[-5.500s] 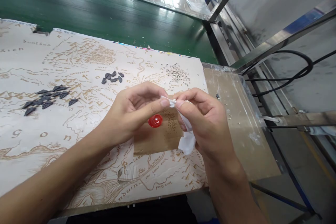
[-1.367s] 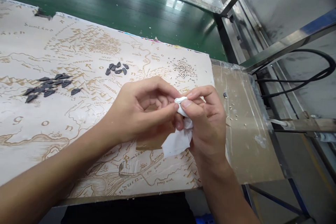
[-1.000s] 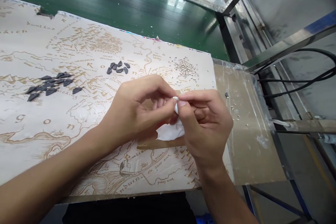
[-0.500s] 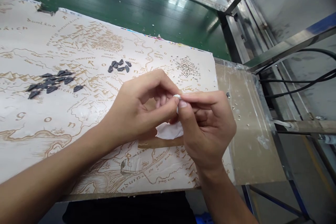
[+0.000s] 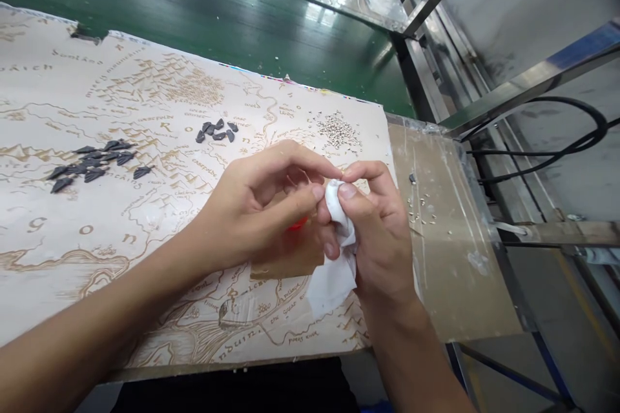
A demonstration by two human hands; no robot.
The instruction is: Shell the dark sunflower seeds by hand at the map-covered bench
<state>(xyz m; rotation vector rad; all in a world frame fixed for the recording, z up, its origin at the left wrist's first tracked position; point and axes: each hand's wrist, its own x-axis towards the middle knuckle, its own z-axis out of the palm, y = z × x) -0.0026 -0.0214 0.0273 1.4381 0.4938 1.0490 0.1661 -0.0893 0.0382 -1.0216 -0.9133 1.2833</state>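
A crumpled white tissue (image 5: 345, 232) hangs from my right hand (image 5: 382, 226), pinched between thumb and fingers with its loose end over the map sheet. My left hand (image 5: 256, 200) meets it from the left, its index fingertip and thumb curled at the tissue's top. A tiny pale thing (image 5: 334, 183) may sit at these fingertips, too small and covered to name. Below the hands lies a brown piece of board (image 5: 285, 266). A bit of something red (image 5: 298, 224) peeks out under my left hand, mostly hidden.
Dark grey wing-like pieces (image 5: 94, 174) lie in a pile at left, with a smaller group of dark pieces (image 5: 219, 135) nearer the middle. Many tiny pale bits (image 5: 336, 129) are scattered at right. A printed map sheet (image 5: 165, 206) covers the table; a green belt (image 5: 217, 32) runs behind.
The tissue has been drawn up to the fingertips and now wraps over the right fingers. My right hand has turned slightly and moved left. Something red now shows below my left hand.
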